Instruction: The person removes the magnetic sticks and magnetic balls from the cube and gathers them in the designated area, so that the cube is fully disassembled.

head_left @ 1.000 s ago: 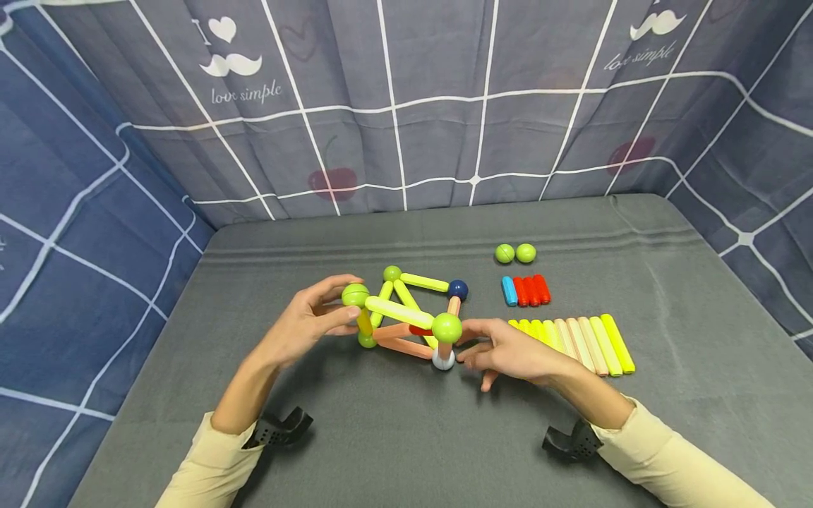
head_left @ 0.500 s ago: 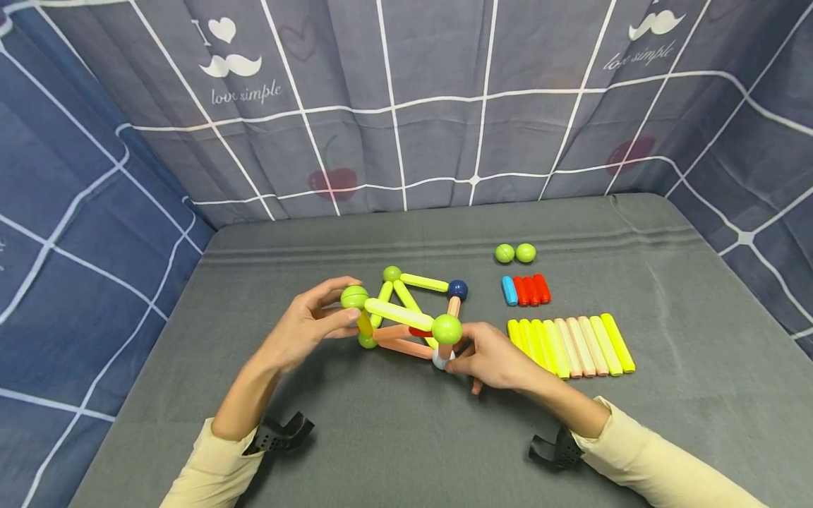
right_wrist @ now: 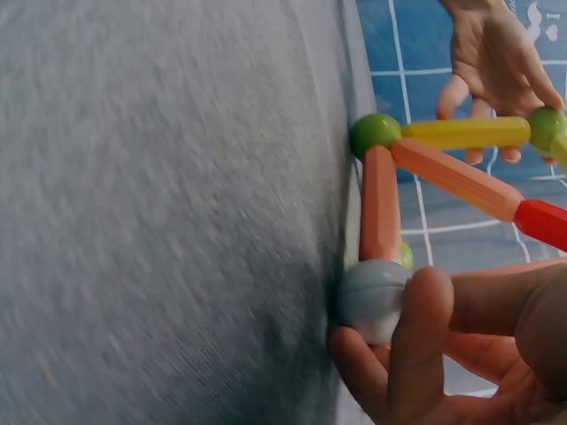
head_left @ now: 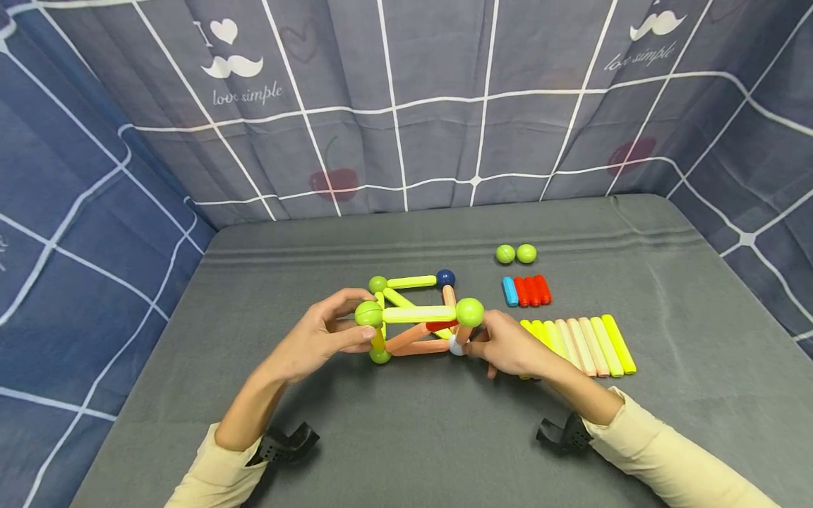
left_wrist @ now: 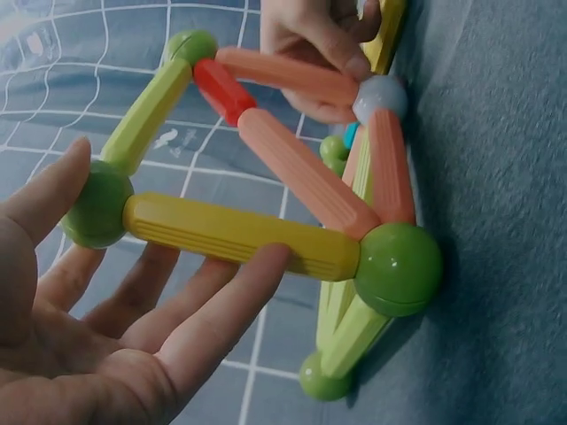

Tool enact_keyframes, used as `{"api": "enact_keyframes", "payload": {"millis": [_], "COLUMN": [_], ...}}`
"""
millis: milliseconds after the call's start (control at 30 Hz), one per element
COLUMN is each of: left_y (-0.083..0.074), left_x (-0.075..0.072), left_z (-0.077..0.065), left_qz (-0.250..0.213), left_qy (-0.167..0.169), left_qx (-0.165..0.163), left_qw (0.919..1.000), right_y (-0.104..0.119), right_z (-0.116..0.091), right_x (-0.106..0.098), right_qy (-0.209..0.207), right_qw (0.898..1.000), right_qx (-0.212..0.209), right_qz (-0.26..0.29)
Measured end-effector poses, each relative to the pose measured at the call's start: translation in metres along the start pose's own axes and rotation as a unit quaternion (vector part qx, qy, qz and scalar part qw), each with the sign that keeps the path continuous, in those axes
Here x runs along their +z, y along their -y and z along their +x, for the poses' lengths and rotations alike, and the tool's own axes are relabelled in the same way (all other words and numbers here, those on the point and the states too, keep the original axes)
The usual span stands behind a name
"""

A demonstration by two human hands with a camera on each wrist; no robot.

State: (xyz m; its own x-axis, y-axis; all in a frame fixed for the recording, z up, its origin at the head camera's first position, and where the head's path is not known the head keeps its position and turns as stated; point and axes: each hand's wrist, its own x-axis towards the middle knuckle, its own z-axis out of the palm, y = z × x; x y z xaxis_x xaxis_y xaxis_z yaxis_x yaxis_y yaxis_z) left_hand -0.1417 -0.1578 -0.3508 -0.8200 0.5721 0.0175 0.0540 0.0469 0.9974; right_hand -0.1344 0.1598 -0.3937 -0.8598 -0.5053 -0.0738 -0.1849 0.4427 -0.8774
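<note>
A frame of magnetic rods and balls stands on the dark cloth. My left hand (head_left: 317, 342) holds its upper left green ball (left_wrist: 97, 205) between thumb and fingers, with a fingertip against the upright yellow rod (left_wrist: 244, 236). At the lower right corner, my right hand (head_left: 511, 346) pinches the grey-white ball (right_wrist: 372, 297) between thumb and fingers. A yellow-green rod (head_left: 419, 315) spans the top to another green ball (head_left: 470, 312). A short red rod (left_wrist: 223, 91) and an orange rod (left_wrist: 306, 168) slant across the front face. Behind, a dark blue ball (head_left: 446, 278) marks the back corner.
Right of the frame lies a row of yellow and pale orange rods (head_left: 581, 346), partly behind my right hand. Short red rods (head_left: 532, 290) and a blue rod (head_left: 510, 291) lie beyond it, then two green balls (head_left: 516, 254). A checked curtain (head_left: 438, 141) hangs behind.
My right hand has closed in on the grey-white ball and grips it. The frame has turned, its front right corner going right and away, its back corners shifting left. The left hand moved slightly right with it.
</note>
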Motion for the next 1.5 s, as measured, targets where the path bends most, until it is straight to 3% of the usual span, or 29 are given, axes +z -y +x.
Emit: {"api": "enact_keyframes", "payload": {"millis": [167,400,633,800,1033,1267,1500], "left_y": [0.002,0.003,0.004,0.004,0.002,0.004,0.004], "left_x": [0.004,0.004,0.004,0.005,0.005,0.004,0.005], "left_z": [0.000,0.000,-0.002,-0.001,-0.001,-0.002,0.000], "left_qz": [-0.002,0.003,0.010,0.007,0.014,0.013,0.015], "left_qy": [0.007,0.006,0.000,0.001,-0.003,-0.007,-0.008], "left_qx": [0.012,0.026,0.027,0.032,0.027,0.026,0.027], "left_qw": [0.9999,0.9996,0.9996,0.9995,0.9995,0.9996,0.9995], "right_y": [0.011,0.049,0.073,0.076,0.080,0.077,0.071], "right_z": [-0.007,-0.024,-0.019,-0.015,-0.013,-0.008,-0.006], "right_x": [-0.013,-0.032,-0.033,-0.036,-0.038,-0.038,-0.037], "right_qy": [-0.003,-0.054,-0.056,-0.030,-0.015,0.016,0.001], "right_qw": [1.000,0.998,0.995,0.995,0.995,0.998,0.997], "right_qx": [-0.007,-0.034,-0.073,-0.086,-0.070,-0.067,-0.071], "right_qz": [-0.002,0.009,-0.036,-0.041,-0.064,0.002,0.020]}}
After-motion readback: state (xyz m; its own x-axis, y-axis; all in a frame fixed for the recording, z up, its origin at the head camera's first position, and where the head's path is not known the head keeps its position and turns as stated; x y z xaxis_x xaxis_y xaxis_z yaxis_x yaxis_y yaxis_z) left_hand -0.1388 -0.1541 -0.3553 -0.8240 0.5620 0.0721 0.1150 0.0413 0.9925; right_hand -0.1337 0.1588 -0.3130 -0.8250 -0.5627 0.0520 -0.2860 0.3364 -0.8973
